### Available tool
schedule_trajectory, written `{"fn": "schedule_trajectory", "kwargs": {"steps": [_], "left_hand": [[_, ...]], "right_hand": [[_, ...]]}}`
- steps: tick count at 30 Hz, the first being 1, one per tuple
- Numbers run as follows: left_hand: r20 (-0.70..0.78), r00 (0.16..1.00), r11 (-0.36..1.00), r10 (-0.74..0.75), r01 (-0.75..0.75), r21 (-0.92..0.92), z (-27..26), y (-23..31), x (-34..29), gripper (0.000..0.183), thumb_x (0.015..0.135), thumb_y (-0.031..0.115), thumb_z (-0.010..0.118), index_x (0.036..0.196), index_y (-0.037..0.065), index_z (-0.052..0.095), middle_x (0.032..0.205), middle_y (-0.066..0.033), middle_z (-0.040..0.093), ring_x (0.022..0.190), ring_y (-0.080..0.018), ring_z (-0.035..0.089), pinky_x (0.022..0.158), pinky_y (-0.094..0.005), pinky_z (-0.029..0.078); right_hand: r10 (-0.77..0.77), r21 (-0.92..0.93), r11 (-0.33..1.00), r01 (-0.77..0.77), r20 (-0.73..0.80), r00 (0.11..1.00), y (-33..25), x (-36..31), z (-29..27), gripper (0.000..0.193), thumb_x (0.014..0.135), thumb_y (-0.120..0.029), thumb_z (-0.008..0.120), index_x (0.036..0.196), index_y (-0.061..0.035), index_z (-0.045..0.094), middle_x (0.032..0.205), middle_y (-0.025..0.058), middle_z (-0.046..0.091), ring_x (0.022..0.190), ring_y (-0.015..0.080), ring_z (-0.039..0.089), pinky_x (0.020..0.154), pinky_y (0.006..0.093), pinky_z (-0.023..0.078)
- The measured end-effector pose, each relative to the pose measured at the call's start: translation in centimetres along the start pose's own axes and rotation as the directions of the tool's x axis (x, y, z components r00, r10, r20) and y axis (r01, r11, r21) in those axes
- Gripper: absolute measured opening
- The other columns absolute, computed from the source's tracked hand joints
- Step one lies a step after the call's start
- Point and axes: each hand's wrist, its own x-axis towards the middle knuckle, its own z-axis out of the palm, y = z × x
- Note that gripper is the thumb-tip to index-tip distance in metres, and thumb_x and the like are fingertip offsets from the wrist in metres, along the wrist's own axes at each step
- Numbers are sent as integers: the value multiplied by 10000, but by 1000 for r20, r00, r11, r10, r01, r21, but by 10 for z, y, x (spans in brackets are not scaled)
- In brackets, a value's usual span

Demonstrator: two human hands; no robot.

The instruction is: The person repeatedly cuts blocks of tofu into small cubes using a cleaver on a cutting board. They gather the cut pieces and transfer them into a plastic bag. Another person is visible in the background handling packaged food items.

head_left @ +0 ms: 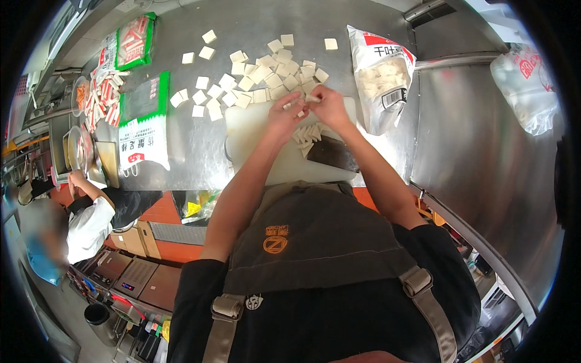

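My left hand [284, 119] and my right hand [330, 109] meet over the far part of a white cutting board [247, 145]. Their fingers are closed around pale square tofu pieces [313, 98], partly hidden by the fingers. Many more tofu squares [260, 74] lie scattered on the steel table just beyond the board. Beneath my right forearm, small cut tofu triangles [307, 134] rest on the board against the wide dark blade of a cleaver [333, 153]. The cleaver's handle is hidden.
An opened white bag [381, 81] of tofu pieces stands on the right. At left lie a green-edged bag [144, 121], a pile of red-and-white crab sticks [104, 100] and another packet [134, 41]. A co-worker [91, 224] in white stands at far left. A clear plastic bag [525, 91] is at far right.
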Motion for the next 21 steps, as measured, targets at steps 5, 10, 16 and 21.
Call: {"fn": "schedule_trajectory", "kwargs": {"steps": [5, 10, 16, 21], "left_hand": [[21, 995, 986, -96, 98, -136, -18, -7, -18, 428, 959, 32, 716, 1349, -41, 553, 1176, -170, 640, 1016, -272, 676, 923, -434, 600], [-38, 996, 988, -83, 77, -133, -57, -5, -46, 421, 947, 2, 713, 1335, -29, 552, 1174, -177, 652, 1025, -285, 679, 948, -426, 585], [-138, 987, 994, -81, 70, -86, -63, 9, -58, 461, 940, -21, 712, 1365, -38, 537, 1187, -176, 651, 1048, -279, 682, 968, -409, 578], [-124, 992, 996, -15, 4, -90, -36, 17, -62, 536, 941, -37, 705, 1431, -64, 489, 1218, -179, 643, 1058, -270, 685, 962, -385, 585]], "right_hand": [[-57, 44, 998, 48, 214, 975, -45, -30, 0, 206, 776, -88, 719, 963, -5, 692, 902, 219, 708, 863, 391, 703, 770, 442, 564], [53, -357, 933, -38, 33, 998, 34, 38, -1, 242, 797, -117, 712, 1017, -18, 689, 920, 211, 704, 842, 392, 705, 769, 423, 581], [-339, -421, 865, 275, -83, 937, 58, 47, 25, 242, 803, -167, 744, 1004, -47, 684, 761, 175, 679, 716, 371, 691, 673, 452, 560], [-174, -93, 980, 178, 49, 984, 9, 21, 18, 190, 810, -98, 737, 980, -33, 681, 808, 192, 679, 737, 357, 690, 658, 425, 541]]}}
